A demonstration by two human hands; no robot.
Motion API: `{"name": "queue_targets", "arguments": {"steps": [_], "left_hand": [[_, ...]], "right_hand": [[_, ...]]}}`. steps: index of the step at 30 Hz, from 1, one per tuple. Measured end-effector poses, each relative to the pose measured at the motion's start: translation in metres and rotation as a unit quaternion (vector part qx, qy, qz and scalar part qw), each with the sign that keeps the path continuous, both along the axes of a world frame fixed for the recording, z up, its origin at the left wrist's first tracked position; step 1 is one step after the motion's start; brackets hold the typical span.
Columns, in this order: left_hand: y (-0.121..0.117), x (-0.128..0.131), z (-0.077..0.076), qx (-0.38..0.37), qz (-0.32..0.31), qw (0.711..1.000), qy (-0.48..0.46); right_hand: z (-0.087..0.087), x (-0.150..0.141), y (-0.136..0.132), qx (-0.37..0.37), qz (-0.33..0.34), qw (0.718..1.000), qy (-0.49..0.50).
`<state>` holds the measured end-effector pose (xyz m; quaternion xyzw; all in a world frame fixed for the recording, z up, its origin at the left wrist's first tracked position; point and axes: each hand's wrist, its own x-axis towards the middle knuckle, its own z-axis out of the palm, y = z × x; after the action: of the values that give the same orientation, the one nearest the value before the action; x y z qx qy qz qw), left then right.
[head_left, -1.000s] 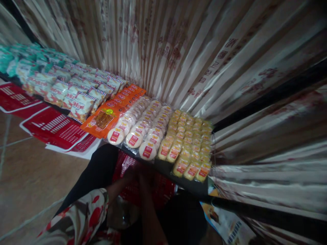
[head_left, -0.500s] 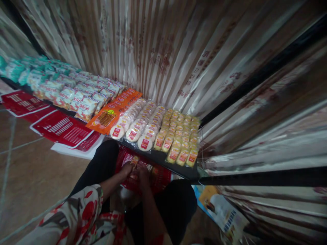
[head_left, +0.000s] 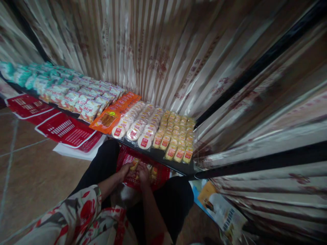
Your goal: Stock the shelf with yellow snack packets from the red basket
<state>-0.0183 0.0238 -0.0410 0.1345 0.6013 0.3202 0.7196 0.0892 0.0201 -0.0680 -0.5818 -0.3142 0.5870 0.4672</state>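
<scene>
Yellow-wrapped snack [head_left: 134, 164] sits pinched in the left grip [head_left: 127, 169], over a red basket [head_left: 163, 174]; whether the right grip [head_left: 143, 173] alongside holds anything, I cannot tell. Beyond both grips, a black shelf [head_left: 160, 155] fronts a printed, pleated curtain [head_left: 158, 51]; round white snacks [head_left: 148, 127] there bear red labels [head_left: 144, 142], writing too small to read. Tiled floor [head_left: 33, 173] lies leftward.
</scene>
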Motion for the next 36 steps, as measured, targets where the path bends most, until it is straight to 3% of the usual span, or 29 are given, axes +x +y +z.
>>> {"name": "queue_targets", "arguments": {"steps": [6, 20, 28, 36], "left_hand": [[-0.003, -0.003, 0.0, -0.002, -0.002, 1.0, -0.028], [-0.003, -0.003, -0.005, 0.009, 0.001, 0.999, -0.049], [-0.003, -0.003, -0.003, 0.007, -0.004, 0.999, -0.039], [-0.003, -0.005, -0.003, 0.05, 0.023, 0.998, -0.025]], "right_hand": [[0.015, -0.001, -0.003, -0.042, -0.016, 0.997, 0.059], [0.036, -0.005, -0.013, 0.022, -0.002, 0.997, 0.074], [0.035, -0.003, -0.009, 0.047, 0.023, 0.998, 0.025], [0.017, -0.002, -0.007, 0.092, 0.038, 0.994, -0.045]]}}
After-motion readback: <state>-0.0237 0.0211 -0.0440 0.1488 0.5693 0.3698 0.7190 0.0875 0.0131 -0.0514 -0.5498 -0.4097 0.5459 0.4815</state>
